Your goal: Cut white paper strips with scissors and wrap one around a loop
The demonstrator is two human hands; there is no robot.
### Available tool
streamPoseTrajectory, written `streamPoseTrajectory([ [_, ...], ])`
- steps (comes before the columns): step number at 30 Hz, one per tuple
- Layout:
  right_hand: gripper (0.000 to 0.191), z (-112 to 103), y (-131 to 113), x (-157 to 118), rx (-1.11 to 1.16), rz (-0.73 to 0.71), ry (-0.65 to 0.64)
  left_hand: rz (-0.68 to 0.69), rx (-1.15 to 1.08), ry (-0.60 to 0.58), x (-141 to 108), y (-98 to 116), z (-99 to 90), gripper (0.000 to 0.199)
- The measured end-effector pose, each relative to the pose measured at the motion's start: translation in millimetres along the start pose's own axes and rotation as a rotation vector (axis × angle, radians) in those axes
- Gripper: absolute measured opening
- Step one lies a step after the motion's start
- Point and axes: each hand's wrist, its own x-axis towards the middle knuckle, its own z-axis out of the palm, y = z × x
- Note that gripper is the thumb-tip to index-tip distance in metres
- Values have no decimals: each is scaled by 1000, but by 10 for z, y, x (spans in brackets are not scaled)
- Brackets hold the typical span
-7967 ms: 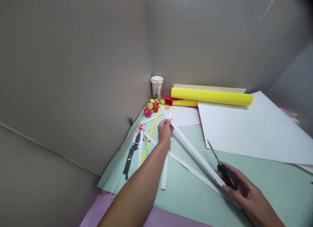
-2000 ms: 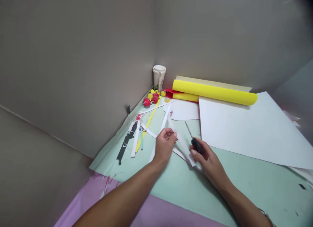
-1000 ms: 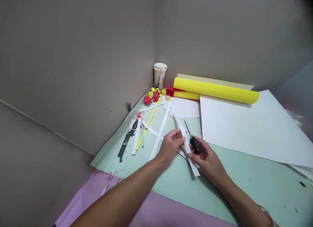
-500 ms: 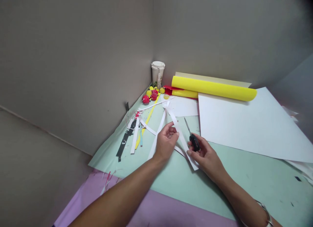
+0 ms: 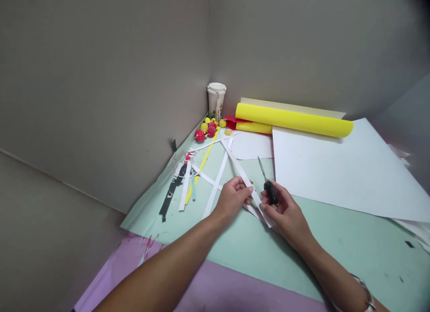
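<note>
My left hand [image 5: 234, 196] pinches a long white paper strip [image 5: 239, 168] between thumb and fingers near its lower part. The strip slants from the upper left down to my right hand [image 5: 280, 209], whose thumb touches its lower end. Scissors [image 5: 271, 192] with black handles are held in my right hand, their metal blades pointing up and away from the strip. Beneath and beside my left hand, more white paper strips [image 5: 218, 182] lie on the pale green sheet. My palms and some fingertips are hidden.
Further left lie a yellow strip [image 5: 202, 166], a light-blue pen-like stick [image 5: 193, 185] and a black cut strip [image 5: 173, 193]. Small red and yellow balls [image 5: 199, 136] sit by a white lidded cup [image 5: 217, 99] in the corner. A yellow paper roll [image 5: 294, 119] rests behind a large white sheet [image 5: 336, 173].
My left hand has slid down the white strip toward my right hand. The strip's far end now lies straighter, and the scissors have shifted slightly right.
</note>
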Motion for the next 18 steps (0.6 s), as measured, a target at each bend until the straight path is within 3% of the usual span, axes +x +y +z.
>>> streamPoseTrajectory([
  [6, 57, -23, -49, -20, 16, -19, 17, -33, -100, -44, 28, -41, -24, 25],
  [13, 44, -64, -74, 21, 380, 51, 11, -9, -137, 0, 63, -80, -52, 24],
  [18, 44, -112, -36, 29, 203, 80, 13, -54, -258, 35, 53, -26, -38, 18],
])
